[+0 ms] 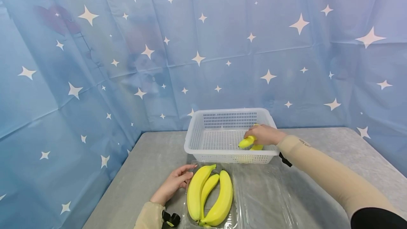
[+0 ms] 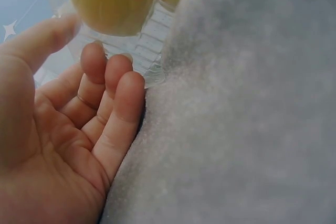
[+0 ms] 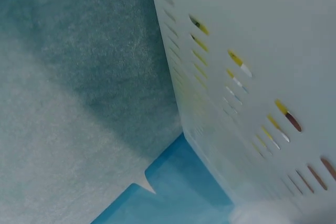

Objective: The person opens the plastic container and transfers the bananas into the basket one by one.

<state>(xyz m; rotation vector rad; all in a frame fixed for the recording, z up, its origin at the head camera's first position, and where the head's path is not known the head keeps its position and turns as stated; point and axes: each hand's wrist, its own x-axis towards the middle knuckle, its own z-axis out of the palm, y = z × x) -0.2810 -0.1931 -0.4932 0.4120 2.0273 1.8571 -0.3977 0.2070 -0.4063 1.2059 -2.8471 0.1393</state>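
Note:
Three yellow bananas (image 1: 222,200) lie in the near-left half of a clear plastic clamshell box (image 1: 235,218), whose lid (image 1: 264,197) is spread flat to the right. Beside the box's left edge is my left hand (image 1: 173,183), fingers loosely bent and fingertips at the rim. The left wrist view shows its palm and no object in it. Inside the white slotted basket (image 1: 229,156), my right hand (image 1: 265,134) grips a banana (image 1: 246,141) near the right wall. More yellow (image 1: 257,147) shows below that hand, partly hidden.
The basket stands behind the clamshell box on a grey table (image 1: 152,158). A blue curtain with white stars (image 1: 197,59) hangs along the back and sides. In the right wrist view, the basket wall (image 3: 252,35) blocks most of the right hand, with yellow showing through its slots.

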